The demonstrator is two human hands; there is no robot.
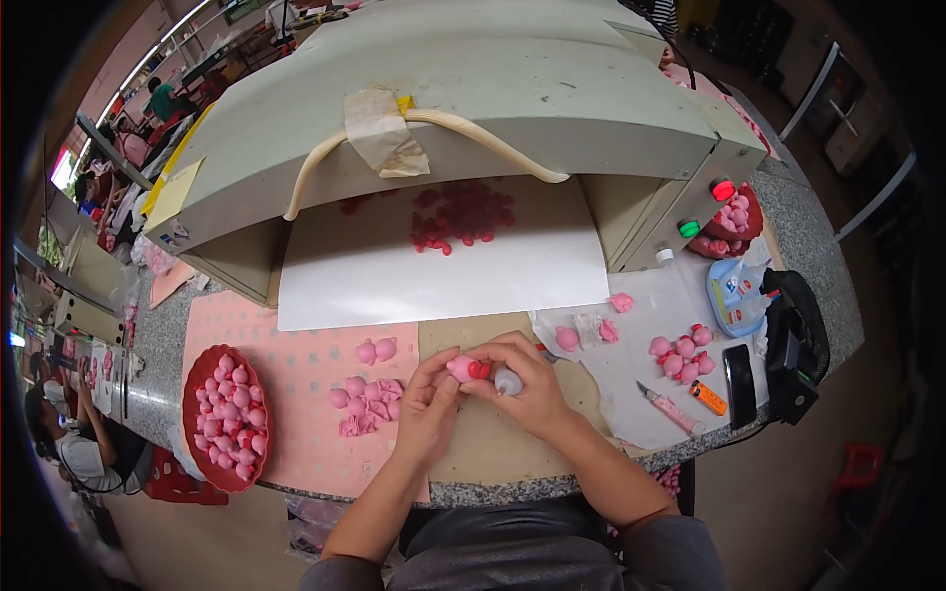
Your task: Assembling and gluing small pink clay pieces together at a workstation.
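Above the brown sheet [503, 433], my left hand [428, 402] is closed around a small pink figure [460, 368] between thumb and fingertips. A glossy red piece [480, 370] sits against the figure's right side. My right hand [527, 379] is closed on a small whitish squeeze bottle [507, 382], its fingertips meeting the figure by the red piece. To the left, pink round heads [375, 351] and a cluster of pink figure parts [367, 402] lie on a pink sheet [286, 369].
A red bowl [187, 433] of pink parts stands far left. Ahead, a grey machine [473, 89] holds red pieces [463, 212] on white paper [443, 295]. Rightward lie pink figures [680, 357], a craft knife [670, 409], an orange lighter [708, 398], a phone [739, 384] and a blue container [724, 325].
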